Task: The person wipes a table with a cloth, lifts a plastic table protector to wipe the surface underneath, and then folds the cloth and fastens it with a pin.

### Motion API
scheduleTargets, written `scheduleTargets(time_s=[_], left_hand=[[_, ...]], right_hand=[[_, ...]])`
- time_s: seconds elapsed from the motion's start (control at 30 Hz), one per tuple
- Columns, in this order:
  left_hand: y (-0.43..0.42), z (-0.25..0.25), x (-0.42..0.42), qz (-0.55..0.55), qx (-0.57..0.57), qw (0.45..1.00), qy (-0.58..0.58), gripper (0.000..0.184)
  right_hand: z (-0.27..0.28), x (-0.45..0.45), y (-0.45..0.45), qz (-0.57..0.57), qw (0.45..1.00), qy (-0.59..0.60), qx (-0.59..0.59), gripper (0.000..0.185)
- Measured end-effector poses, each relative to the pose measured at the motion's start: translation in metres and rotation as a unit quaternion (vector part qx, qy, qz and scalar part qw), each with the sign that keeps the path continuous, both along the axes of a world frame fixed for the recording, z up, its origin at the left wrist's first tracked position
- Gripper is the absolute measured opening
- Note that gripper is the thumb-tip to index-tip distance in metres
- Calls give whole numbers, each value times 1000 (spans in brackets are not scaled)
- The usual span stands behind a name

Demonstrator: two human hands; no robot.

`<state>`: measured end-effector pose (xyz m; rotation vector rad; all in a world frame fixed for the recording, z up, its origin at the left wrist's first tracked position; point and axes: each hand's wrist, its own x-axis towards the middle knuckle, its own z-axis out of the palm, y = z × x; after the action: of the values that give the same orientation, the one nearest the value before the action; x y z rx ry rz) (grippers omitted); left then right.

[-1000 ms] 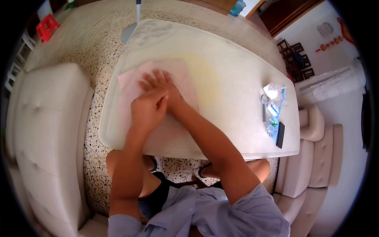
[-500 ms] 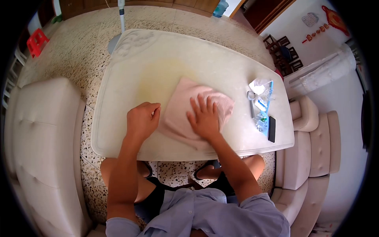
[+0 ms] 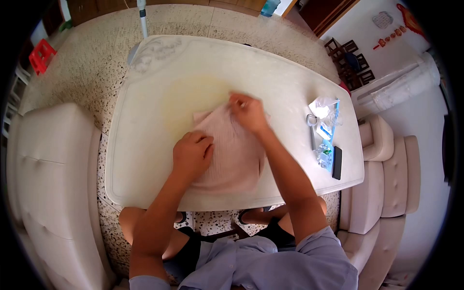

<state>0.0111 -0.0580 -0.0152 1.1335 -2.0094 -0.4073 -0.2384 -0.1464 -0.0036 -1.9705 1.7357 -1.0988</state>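
Observation:
A pale pink ribbed cloth lies on the white table in front of me, partly folded; whether it is a towel or a garment I cannot tell. My right hand is closed on its far edge and lifts that part slightly, a little smeared by motion. At the cloth's left side, my left hand has its fingers curled in on the edge. Both palms hide parts of the cloth beneath them.
At the table's right lie a metal-handled tool, clear plastic packaging and a dark oblong object. Beige sofas stand on both sides. A red stool is on the far left floor.
My right hand has gone from lying flat on the cloth to gripping its far edge. My left hand has moved right onto the cloth, which has turned and shifted.

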Motion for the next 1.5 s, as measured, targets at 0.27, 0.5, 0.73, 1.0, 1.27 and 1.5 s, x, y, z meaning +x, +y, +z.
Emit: scheduleTargets(time_s=[0.27,0.5,0.73,1.0,1.27,1.5], left_hand=[[-9,-3,-9,20,23,999,-42,11],[-10,3,-10,14,40,999,-16,13],[-11,10,-9,19,42,999,10,13],[-9,-7,-10,18,20,1000,7,14],[-7,-14,-11,21,11,1000,-4,15],[-11,13,-11,18,35,999,-7,15]], right_hand=[[9,-61,-145,-231,933,-148,232,26],[4,-81,-205,-190,915,-209,290,28],[12,-81,-203,-179,899,-250,313,27],[12,-73,-208,-211,898,-234,308,26],[13,-71,-206,-216,893,-233,318,25],[8,-76,-207,-199,892,-273,299,29]])
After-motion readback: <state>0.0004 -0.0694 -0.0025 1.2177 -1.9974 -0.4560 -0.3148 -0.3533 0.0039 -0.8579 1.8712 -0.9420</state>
